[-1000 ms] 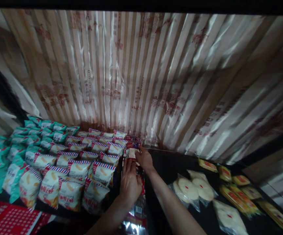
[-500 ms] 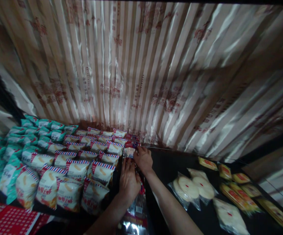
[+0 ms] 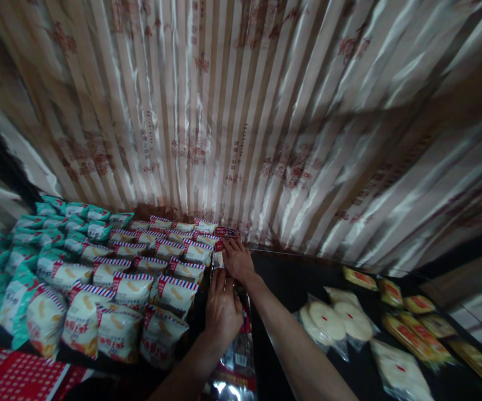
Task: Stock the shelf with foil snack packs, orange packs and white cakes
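Observation:
A column of dark red and purple packets [image 3: 237,356] with clear windows lies beside the striped snack bags. My right hand [image 3: 237,260] lies over the far packet [image 3: 227,231] with its fingers stretched out on top. Just nearer to me, my left hand [image 3: 223,306] rests with its fingers extended forward, touching the same column; its thumb points to the right. Neither hand is wrapped round anything. Both palms hide part of the packets beneath them. White snack bags [image 3: 177,294] with red and blue striped tops stand in rows close to my left hand.
Teal bags [image 3: 19,295] fill the far left. A red perforated basket [image 3: 11,373] is at the lower left. Clear packs of round white cakes [image 3: 326,322] and yellow packs [image 3: 410,337] lie on the black surface [image 3: 272,312] at right. A printed, pleated sheet [image 3: 224,111] hangs behind.
My right hand has slid slightly away from me and left, flattening over the far packet that its fingertips were gripping at the edge. My left hand has barely moved.

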`<state>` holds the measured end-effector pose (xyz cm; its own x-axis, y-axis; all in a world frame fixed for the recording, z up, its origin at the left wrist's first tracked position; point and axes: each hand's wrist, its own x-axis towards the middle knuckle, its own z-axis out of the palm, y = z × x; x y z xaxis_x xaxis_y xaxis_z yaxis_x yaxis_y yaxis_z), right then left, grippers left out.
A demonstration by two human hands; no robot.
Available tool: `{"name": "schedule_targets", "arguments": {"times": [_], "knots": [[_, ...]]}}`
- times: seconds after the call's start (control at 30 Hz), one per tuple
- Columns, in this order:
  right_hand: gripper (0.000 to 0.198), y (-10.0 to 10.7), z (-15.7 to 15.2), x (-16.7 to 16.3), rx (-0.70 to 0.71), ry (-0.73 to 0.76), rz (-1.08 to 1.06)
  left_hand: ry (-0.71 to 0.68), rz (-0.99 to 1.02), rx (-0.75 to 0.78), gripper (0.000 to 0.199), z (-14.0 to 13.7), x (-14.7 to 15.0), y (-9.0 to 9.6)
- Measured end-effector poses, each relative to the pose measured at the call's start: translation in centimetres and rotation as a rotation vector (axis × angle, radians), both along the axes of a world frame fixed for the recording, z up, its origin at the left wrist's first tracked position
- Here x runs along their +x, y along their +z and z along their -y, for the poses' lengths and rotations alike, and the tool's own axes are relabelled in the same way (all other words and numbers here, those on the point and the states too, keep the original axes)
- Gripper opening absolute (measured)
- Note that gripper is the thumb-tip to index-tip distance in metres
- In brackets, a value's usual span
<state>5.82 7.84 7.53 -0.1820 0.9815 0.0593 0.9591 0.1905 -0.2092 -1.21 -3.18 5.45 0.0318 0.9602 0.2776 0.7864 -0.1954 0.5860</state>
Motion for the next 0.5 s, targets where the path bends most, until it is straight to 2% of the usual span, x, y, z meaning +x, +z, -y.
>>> {"name": "schedule_targets", "arguments": {"times": [0.37,0.5], "knots": [[0.053,-0.28,0.04,-0.11,-0.07,-0.003,0.024,-0.009,0.03,-0.025,0.044,-0.03,-0.29,0.2],[0.056,-0.41,0.04,-0.08,-0.046,0.0,-0.005,-0.002,0.042,-0.017,0.041,-0.11,-0.29,0.08]]}}
